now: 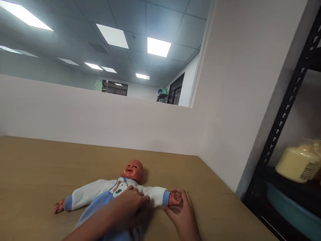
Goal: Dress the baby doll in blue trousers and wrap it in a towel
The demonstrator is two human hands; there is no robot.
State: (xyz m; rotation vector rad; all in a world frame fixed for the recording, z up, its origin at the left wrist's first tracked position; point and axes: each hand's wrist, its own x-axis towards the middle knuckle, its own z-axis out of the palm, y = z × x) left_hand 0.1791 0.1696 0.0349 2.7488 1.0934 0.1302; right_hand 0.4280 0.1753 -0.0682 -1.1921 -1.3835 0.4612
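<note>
L hand (134,201) blurred, can't tell fingers' grip; R hand (185,211): fingers clamped on doll (119,189).

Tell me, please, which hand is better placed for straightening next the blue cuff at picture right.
Probably the right hand: it curls around the doll's hand, right beside that blue cuff. The left hand is over the doll's torso, farther away.

The single view looks from the person's head, forward across the table (50,164) to the wall (112,117). It is near to the doll (134,169), at 7 o'clock; the ceiling (165,13) appears far, toward 12 o'clock, and the shelf (281,124) toward 3.
</note>
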